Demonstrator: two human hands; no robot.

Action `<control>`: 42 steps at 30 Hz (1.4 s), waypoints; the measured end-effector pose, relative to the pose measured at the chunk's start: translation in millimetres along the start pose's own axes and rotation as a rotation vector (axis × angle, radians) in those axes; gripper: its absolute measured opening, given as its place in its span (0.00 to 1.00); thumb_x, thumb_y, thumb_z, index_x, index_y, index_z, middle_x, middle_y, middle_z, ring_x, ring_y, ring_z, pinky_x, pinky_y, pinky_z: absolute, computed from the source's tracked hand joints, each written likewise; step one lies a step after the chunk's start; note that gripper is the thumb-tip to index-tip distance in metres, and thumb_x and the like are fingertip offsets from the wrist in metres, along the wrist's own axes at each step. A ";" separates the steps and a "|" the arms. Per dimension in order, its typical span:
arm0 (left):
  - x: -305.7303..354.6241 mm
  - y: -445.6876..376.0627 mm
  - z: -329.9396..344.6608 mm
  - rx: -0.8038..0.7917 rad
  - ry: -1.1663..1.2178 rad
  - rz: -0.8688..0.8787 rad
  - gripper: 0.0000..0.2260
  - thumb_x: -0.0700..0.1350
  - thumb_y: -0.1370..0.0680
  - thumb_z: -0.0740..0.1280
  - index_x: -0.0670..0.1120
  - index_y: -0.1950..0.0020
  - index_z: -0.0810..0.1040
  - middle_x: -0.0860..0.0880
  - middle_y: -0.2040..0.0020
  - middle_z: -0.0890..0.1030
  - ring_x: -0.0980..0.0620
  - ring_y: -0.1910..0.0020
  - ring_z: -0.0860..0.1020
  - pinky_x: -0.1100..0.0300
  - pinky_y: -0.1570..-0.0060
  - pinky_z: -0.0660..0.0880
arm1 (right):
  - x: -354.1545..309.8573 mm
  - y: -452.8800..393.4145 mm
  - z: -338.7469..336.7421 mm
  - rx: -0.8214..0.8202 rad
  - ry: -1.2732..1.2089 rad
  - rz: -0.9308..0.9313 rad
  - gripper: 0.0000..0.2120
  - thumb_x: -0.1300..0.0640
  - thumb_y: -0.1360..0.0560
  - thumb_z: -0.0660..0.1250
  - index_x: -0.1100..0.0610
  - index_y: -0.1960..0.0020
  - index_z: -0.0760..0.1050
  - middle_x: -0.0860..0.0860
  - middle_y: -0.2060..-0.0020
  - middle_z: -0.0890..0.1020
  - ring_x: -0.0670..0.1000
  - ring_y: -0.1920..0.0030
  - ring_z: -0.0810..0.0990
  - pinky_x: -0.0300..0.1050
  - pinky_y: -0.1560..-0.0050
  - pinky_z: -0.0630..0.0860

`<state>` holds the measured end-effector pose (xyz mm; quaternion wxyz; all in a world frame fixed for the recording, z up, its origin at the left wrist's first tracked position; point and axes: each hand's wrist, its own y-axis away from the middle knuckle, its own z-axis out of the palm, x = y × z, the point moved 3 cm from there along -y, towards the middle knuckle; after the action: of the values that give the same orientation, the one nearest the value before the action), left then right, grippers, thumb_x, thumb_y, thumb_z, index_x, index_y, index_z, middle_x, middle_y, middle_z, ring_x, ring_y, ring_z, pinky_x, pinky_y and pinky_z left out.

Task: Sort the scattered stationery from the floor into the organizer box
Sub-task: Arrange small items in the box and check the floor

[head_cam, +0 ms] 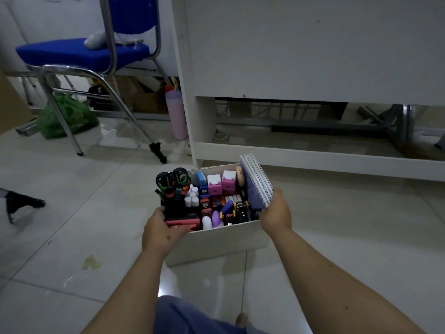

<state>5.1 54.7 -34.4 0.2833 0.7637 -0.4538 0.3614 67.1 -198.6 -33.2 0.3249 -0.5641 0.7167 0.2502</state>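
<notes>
Organizer box (216, 242) on the floor (72, 237), already packed, is gripped at both ends by left hand (161, 233) and right hand (275, 213); sorting judged done, lift-and-carry next.

One white organizer box (216, 242) stands on the floor, gripped by two hands, the left hand (161, 231) at its left edge and the right hand (275, 213) at its right. Inside it, far left, are two pairs of scissors (173, 180), two pink sharpener-like blocks (221, 183) at the far side, one blue block (201, 178), about five white caps (192, 197), and one spiral notebook (256, 183) at the right. One blue chair (81, 51) and one pink bottle (177, 114) stand far left.
</notes>
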 end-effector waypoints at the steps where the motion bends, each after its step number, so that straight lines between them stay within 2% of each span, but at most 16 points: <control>1: 2.8 1.9 4.5 -0.018 0.002 0.007 0.35 0.41 0.33 0.77 0.41 0.30 0.66 0.42 0.36 0.75 0.43 0.40 0.75 0.55 0.44 0.71 | 3.2 -0.2 -4.5 0.006 -0.005 0.004 0.17 0.69 0.28 0.60 0.63 0.40 0.66 0.62 0.46 0.77 0.62 0.49 0.76 0.43 0.58 0.65; 4: 11.4 4.8 21.3 -0.068 0.016 0.033 0.38 0.42 0.34 0.78 0.41 0.29 0.65 0.42 0.35 0.74 0.43 0.38 0.74 0.53 0.41 0.72 | 17.0 -1.5 -22.6 0.032 -0.001 0.017 0.17 0.69 0.29 0.60 0.63 0.40 0.66 0.63 0.47 0.77 0.62 0.49 0.76 0.43 0.58 0.65; 11: 50.4 18.4 80.4 -0.197 0.012 0.109 0.41 0.42 0.38 0.81 0.41 0.29 0.66 0.43 0.36 0.75 0.44 0.40 0.75 0.51 0.39 0.73 | 68.5 -4.8 -83.2 0.127 -0.009 0.092 0.17 0.70 0.29 0.60 0.63 0.41 0.66 0.63 0.48 0.77 0.63 0.50 0.76 0.43 0.59 0.64; 14: 72.7 28.5 109.7 -0.235 -0.008 0.146 0.42 0.42 0.39 0.81 0.41 0.28 0.65 0.43 0.34 0.74 0.44 0.37 0.74 0.53 0.38 0.71 | 95.6 -9.0 -111.7 0.164 -0.004 0.119 0.18 0.70 0.29 0.60 0.63 0.40 0.65 0.63 0.48 0.77 0.63 0.49 0.76 0.43 0.59 0.64; 22: 129.6 61.5 192.4 -0.347 -0.032 0.247 0.38 0.37 0.37 0.79 0.41 0.30 0.67 0.43 0.36 0.75 0.45 0.38 0.74 0.60 0.45 0.68 | 166.6 -24.1 -187.7 0.260 -0.004 0.172 0.19 0.70 0.29 0.61 0.64 0.39 0.66 0.63 0.47 0.77 0.63 0.49 0.76 0.44 0.59 0.66; 27: 155.9 72.9 235.5 -0.399 -0.028 0.321 0.32 0.37 0.35 0.78 0.43 0.34 0.70 0.48 0.42 0.78 0.55 0.49 0.73 0.64 0.50 0.67 | 203.3 -34.8 -226.4 0.307 0.009 0.176 0.20 0.70 0.29 0.62 0.63 0.38 0.66 0.63 0.47 0.78 0.63 0.49 0.77 0.44 0.57 0.67; 30: 165.6 73.3 250.9 -0.396 -0.042 0.357 0.31 0.38 0.35 0.78 0.43 0.35 0.71 0.46 0.41 0.78 0.55 0.49 0.73 0.64 0.51 0.68 | 214.9 -39.9 -239.4 0.289 0.002 0.177 0.21 0.69 0.29 0.64 0.63 0.37 0.67 0.63 0.47 0.78 0.63 0.50 0.77 0.45 0.57 0.70; 33: 164.5 68.8 256.9 -0.387 -0.073 0.343 0.33 0.41 0.36 0.79 0.44 0.35 0.69 0.47 0.41 0.77 0.49 0.44 0.75 0.62 0.48 0.70 | 217.7 -43.8 -242.5 0.261 0.017 0.179 0.23 0.68 0.31 0.67 0.62 0.37 0.66 0.62 0.47 0.78 0.62 0.50 0.78 0.46 0.56 0.72; 35: 158.9 65.2 258.6 -0.402 -0.087 0.340 0.37 0.43 0.38 0.80 0.47 0.33 0.67 0.47 0.39 0.75 0.48 0.42 0.76 0.56 0.43 0.74 | 214.5 -42.7 -241.0 0.247 0.021 0.184 0.26 0.67 0.32 0.69 0.63 0.36 0.65 0.63 0.45 0.77 0.61 0.48 0.77 0.43 0.57 0.70; 38: 147.0 55.7 265.0 -0.428 -0.137 0.343 0.41 0.47 0.40 0.79 0.51 0.31 0.62 0.46 0.39 0.74 0.47 0.42 0.76 0.46 0.43 0.76 | 203.0 -36.0 -239.6 0.261 0.052 0.198 0.36 0.64 0.32 0.73 0.61 0.30 0.59 0.62 0.37 0.68 0.62 0.39 0.71 0.47 0.47 0.70; 40: 151.0 59.8 262.6 -0.427 -0.191 0.354 0.43 0.48 0.39 0.78 0.51 0.30 0.59 0.46 0.38 0.72 0.44 0.40 0.74 0.45 0.42 0.75 | 193.3 -28.9 -242.0 0.288 0.113 0.201 0.40 0.61 0.32 0.73 0.59 0.27 0.55 0.61 0.33 0.64 0.62 0.36 0.67 0.52 0.41 0.69; 42: 158.8 69.4 255.1 -0.432 -0.241 0.376 0.42 0.48 0.37 0.78 0.49 0.29 0.59 0.45 0.37 0.70 0.43 0.38 0.72 0.45 0.41 0.74 | 181.3 -20.6 -246.6 0.306 0.132 0.197 0.41 0.60 0.32 0.73 0.58 0.26 0.54 0.60 0.32 0.63 0.62 0.35 0.66 0.52 0.40 0.69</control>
<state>69.9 -246.6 -46.1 0.3114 0.6260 -0.6836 0.2093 14.3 -499.4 -5.0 0.3330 -0.4504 0.8179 0.1316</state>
